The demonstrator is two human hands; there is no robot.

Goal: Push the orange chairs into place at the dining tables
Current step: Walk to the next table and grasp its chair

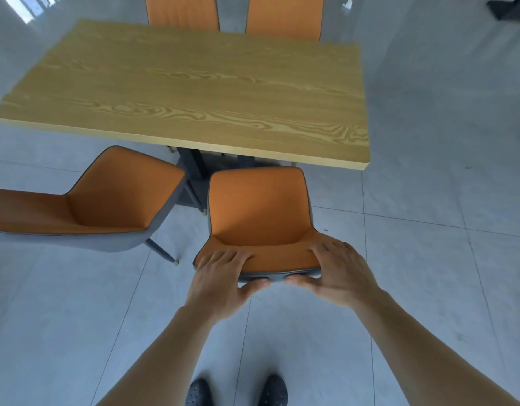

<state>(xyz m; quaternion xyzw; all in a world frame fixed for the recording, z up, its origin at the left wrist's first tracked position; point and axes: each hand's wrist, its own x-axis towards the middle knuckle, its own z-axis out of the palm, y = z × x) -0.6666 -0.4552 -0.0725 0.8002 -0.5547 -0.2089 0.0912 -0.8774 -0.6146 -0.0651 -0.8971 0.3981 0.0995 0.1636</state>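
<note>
An orange chair (258, 206) with a grey shell stands right in front of me, its seat facing the wooden dining table (194, 92). My left hand (220, 276) and my right hand (337, 271) both grip the top edge of its backrest, fingers over the orange side, thumbs on the grey back. The seat's front edge sits just under the table's near edge. A second orange chair (106, 200) stands to the left, turned at an angle and pulled out from the table.
Two more orange chairs (182, 10) (285, 16) are tucked in at the table's far side. The floor is pale grey tile (428, 259). A dark furniture base (510, 7) shows at the top right. My dark shoes (238, 391) are below.
</note>
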